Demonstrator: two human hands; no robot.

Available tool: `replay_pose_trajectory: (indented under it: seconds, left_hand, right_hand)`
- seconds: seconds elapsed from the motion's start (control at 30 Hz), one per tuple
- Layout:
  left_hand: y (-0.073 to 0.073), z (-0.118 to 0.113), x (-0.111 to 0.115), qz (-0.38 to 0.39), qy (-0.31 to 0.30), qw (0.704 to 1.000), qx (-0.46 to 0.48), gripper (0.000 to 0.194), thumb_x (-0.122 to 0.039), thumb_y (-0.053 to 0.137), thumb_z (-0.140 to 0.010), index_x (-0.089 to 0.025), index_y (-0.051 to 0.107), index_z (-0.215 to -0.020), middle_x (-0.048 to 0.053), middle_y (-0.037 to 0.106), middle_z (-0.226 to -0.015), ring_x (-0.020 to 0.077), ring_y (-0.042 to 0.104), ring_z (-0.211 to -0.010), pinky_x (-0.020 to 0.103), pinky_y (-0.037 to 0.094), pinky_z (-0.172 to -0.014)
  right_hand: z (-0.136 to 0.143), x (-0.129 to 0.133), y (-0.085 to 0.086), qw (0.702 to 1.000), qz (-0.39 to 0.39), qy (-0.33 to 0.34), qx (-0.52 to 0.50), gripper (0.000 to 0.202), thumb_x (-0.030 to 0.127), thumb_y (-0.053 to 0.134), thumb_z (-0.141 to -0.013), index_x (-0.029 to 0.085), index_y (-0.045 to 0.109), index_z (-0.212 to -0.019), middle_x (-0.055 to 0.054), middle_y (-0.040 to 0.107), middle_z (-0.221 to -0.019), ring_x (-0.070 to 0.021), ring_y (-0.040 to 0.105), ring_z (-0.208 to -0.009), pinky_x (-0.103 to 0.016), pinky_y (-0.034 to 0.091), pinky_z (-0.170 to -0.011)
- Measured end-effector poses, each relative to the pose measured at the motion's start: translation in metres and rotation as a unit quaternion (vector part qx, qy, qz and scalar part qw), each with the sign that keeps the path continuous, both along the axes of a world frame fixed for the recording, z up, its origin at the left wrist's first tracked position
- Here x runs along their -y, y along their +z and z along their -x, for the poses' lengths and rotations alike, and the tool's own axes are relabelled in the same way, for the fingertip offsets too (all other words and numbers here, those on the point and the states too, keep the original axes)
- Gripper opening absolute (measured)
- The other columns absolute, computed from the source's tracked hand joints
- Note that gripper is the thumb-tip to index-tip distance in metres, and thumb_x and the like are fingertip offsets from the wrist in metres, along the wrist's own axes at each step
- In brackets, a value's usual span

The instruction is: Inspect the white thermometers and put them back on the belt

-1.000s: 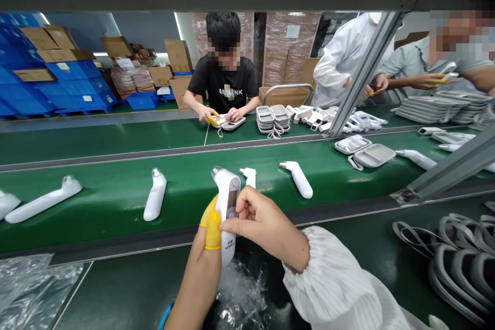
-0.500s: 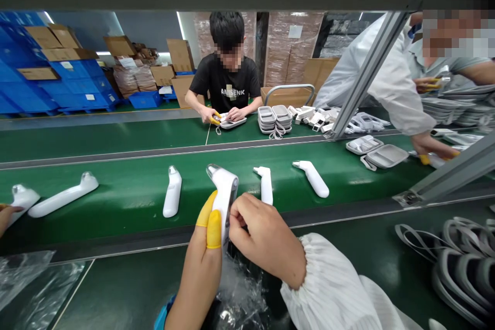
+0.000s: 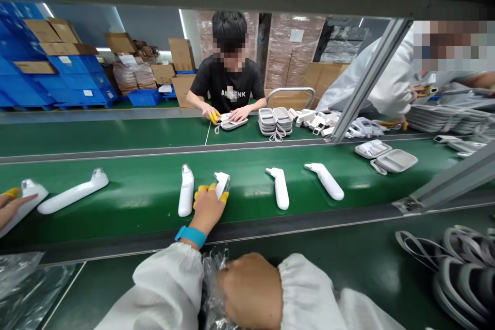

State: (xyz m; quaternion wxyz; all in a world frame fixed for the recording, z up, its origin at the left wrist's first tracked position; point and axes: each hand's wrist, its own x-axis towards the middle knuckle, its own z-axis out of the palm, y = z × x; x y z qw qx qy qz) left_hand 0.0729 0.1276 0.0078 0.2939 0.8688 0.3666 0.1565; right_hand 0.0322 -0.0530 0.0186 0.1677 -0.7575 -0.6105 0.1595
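Observation:
My left hand [image 3: 209, 207], in yellow finger cots, reaches onto the green belt with its fingers closed around a white ear thermometer [image 3: 221, 183] that has a clear tip. Just left of it, another white ear thermometer [image 3: 186, 192] lies on the belt. My right hand [image 3: 250, 289] is low at the front edge, against crumpled clear plastic [image 3: 215, 289]. Its fingers are blurred and partly hidden, so what they hold cannot be made out. Two more ear thermometers, one angled [image 3: 280, 188] and one farther right [image 3: 325, 181], lie on the belt.
At the left, another person's hand [image 3: 13, 206] touches a thermometer [image 3: 29, 198]. An open grey case [image 3: 396, 161] sits on the belt. Grey cases with straps [image 3: 460, 278] are stacked at the right. A metal post [image 3: 452, 178] slants across. A person [image 3: 231, 82] works opposite.
My left hand has moved from upright in front of me to the belt, still with the thermometer. My right hand has left the thermometer and dropped to the plastic. The belt items have shifted right.

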Motion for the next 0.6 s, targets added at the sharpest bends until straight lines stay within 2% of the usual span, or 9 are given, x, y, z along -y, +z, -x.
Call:
replay_pose_trajectory:
  seconds: [0.07, 0.13, 0.23, 0.3, 0.37, 0.43, 0.53, 0.57, 0.6]
  left_hand:
    - [0.005, 0.004, -0.008, -0.023, 0.038, 0.999, 0.006, 0.067, -0.043, 0.057, -0.080, -0.012, 0.046, -0.138, 0.026, 0.036, -0.143, 0.0475, 0.025, -0.135, 0.061, 0.017, -0.108]
    - [0.013, 0.010, -0.024, -0.019, 0.081, 0.996, 0.009, 0.075, -0.044, 0.057, -0.080, -0.011, 0.037, -0.143, 0.029, 0.029, -0.147, 0.0514, 0.017, -0.137, 0.067, 0.011, -0.105]
    - [0.026, 0.020, -0.044, 0.055, 0.082, 0.995, 0.014, 0.065, -0.035, 0.062, -0.073, -0.002, 0.052, -0.128, 0.033, 0.048, -0.129, 0.0522, 0.036, -0.127, 0.065, 0.023, -0.102]
    - [0.035, 0.029, -0.039, 0.115, 0.032, 0.992, 0.049, 0.052, -0.036, 0.057, -0.077, -0.006, 0.059, -0.119, 0.025, 0.060, -0.118, 0.0418, 0.051, -0.117, 0.053, 0.036, -0.100]
    - [0.045, 0.042, -0.015, 0.162, -0.024, 0.981, 0.107, 0.049, -0.044, 0.046, -0.085, -0.013, 0.059, -0.121, 0.015, 0.066, -0.112, 0.0303, 0.059, -0.105, 0.041, 0.045, -0.091]
    - [0.055, 0.057, 0.020, 0.238, -0.056, 0.953, 0.182, 0.052, -0.051, 0.041, -0.087, -0.019, 0.056, -0.125, 0.009, 0.067, -0.110, 0.0239, 0.062, -0.095, 0.034, 0.049, -0.083]
    - [0.068, 0.077, 0.071, 0.415, -0.037, 0.862, 0.289, 0.056, -0.056, 0.055, -0.083, -0.022, 0.057, -0.128, 0.008, 0.067, -0.115, 0.0245, 0.062, -0.100, 0.034, 0.049, -0.085]
    - [0.071, 0.082, 0.083, 0.443, -0.024, 0.845, 0.298, 0.058, -0.057, 0.058, -0.082, -0.022, 0.058, -0.128, 0.008, 0.067, -0.115, 0.0256, 0.061, -0.103, 0.035, 0.048, -0.088]
    - [0.072, 0.086, 0.093, 0.449, -0.012, 0.843, 0.297, 0.059, -0.059, 0.059, -0.081, -0.022, 0.060, -0.127, 0.008, 0.068, -0.115, 0.0264, 0.061, -0.105, 0.036, 0.047, -0.090]
  right_hand:
    - [-0.011, 0.003, 0.015, 0.997, 0.052, 0.047, 0.032, 0.014, 0.021, 0.057, -0.074, 0.015, 0.070, -0.072, -0.011, 0.074, -0.077, -0.0240, 0.068, -0.066, -0.029, 0.040, -0.053]
    - [-0.025, 0.006, 0.033, 0.997, 0.050, 0.054, 0.022, 0.018, 0.022, 0.054, -0.079, 0.016, 0.068, -0.070, -0.009, 0.074, -0.076, -0.0217, 0.067, -0.068, -0.029, 0.041, -0.058]
    - [-0.042, 0.008, 0.048, 0.997, -0.035, -0.019, -0.059, 0.016, 0.019, 0.053, -0.082, 0.017, 0.065, -0.072, -0.003, 0.070, -0.071, -0.0165, 0.062, -0.067, -0.027, 0.041, -0.064]
    - [-0.048, 0.007, 0.053, 0.977, -0.133, -0.093, -0.138, 0.015, 0.016, 0.052, -0.084, 0.018, 0.065, -0.078, 0.000, 0.066, -0.075, -0.0129, 0.060, -0.069, -0.025, 0.043, -0.067]
    - [-0.051, 0.006, 0.056, 0.935, -0.233, -0.144, -0.224, 0.015, 0.016, 0.052, -0.086, 0.019, 0.066, -0.088, -0.001, 0.064, -0.085, -0.0114, 0.059, -0.076, -0.025, 0.045, -0.073]
    - [-0.051, 0.006, 0.060, 0.890, -0.292, -0.166, -0.308, 0.015, 0.019, 0.054, -0.087, 0.020, 0.066, -0.096, -0.002, 0.062, -0.094, -0.0119, 0.059, -0.082, -0.026, 0.048, -0.077]
    - [-0.050, 0.007, 0.065, 0.838, -0.301, -0.167, -0.423, 0.009, 0.024, 0.060, -0.084, 0.020, 0.064, -0.092, 0.000, 0.061, -0.085, -0.0123, 0.058, -0.077, -0.026, 0.050, -0.071]
    - [-0.049, 0.008, 0.066, 0.824, -0.295, -0.168, -0.453, 0.007, 0.024, 0.062, -0.083, 0.020, 0.061, -0.087, 0.001, 0.060, -0.080, -0.0119, 0.058, -0.073, -0.026, 0.050, -0.068]
    - [-0.049, 0.009, 0.067, 0.811, -0.290, -0.167, -0.479, 0.009, 0.025, 0.064, -0.081, 0.019, 0.058, -0.082, 0.002, 0.059, -0.075, -0.0114, 0.057, -0.070, -0.026, 0.050, -0.066]
